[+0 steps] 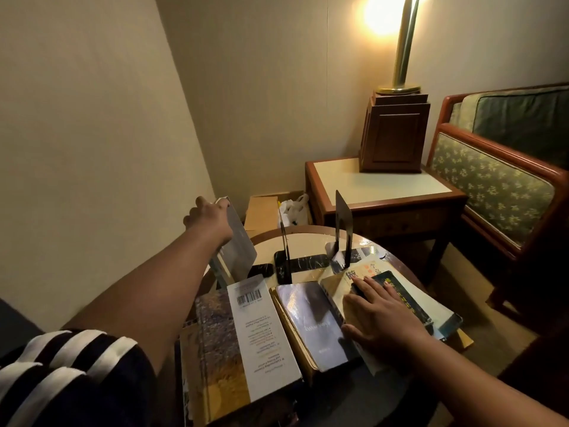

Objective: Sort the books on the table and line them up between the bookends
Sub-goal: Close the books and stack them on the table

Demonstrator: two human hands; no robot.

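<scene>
My left hand [207, 217] grips the top of a grey book [238, 241], holding it upright and tilted at the round table's left edge, left of the bookends. Two black bookends stand on the table, the left bookend [285, 255] and the right bookend [343, 224], with a gap between them. My right hand [380, 315] lies flat on a tan book [335, 288], between a dark glossy book [311, 322] and a dark green book [397, 291]. A large book with a white barcode strip [246, 340] lies in front of me.
The round table [311, 238] has black marble inlays. Behind it are a cardboard box [261, 211] and a white plastic bag [294, 208]. A side table [378, 183] carries a wooden lamp base [394, 134]. A rattan sofa [498, 180] stands at the right.
</scene>
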